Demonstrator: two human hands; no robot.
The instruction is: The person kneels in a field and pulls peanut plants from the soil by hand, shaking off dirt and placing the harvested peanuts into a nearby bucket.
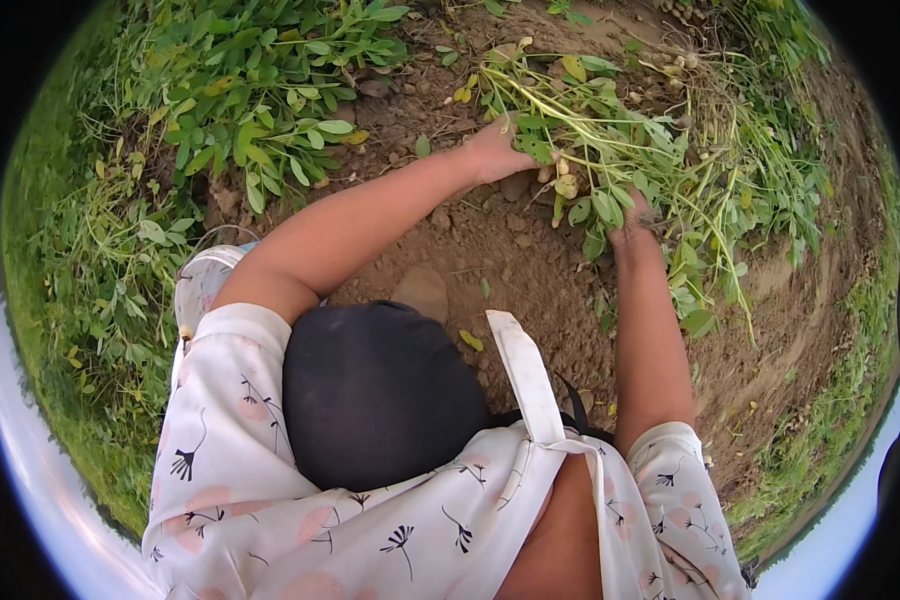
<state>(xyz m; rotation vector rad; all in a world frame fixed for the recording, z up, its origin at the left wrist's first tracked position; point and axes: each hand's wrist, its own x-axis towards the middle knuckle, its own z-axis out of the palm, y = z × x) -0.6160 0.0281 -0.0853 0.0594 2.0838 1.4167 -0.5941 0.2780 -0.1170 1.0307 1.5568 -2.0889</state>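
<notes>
Uprooted peanut plants (607, 131) lie in a leafy heap before me, with long pale stems and green leaves. My left hand (499, 154) grips the heap's near left side, leaves showing between thumb and fingers. Just beside its thumb hang a few pale peanut pods (566, 185). My right hand (631, 214) reaches in under the foliage from the near side. Leaves and stems cover most of its fingers, so its hold is hidden. More pods (675, 71) and dry roots show at the far end of the heap.
Brown crumbly soil (510, 262) lies between my arms, with a flat stone (422, 292) partly covered by my dark-clothed knee (382, 394). Leafy peanut plants (270, 97) stand at the left. A whitish bucket (202, 277) is by my left elbow. A loose white cloth strip (521, 371) hangs from my shirt.
</notes>
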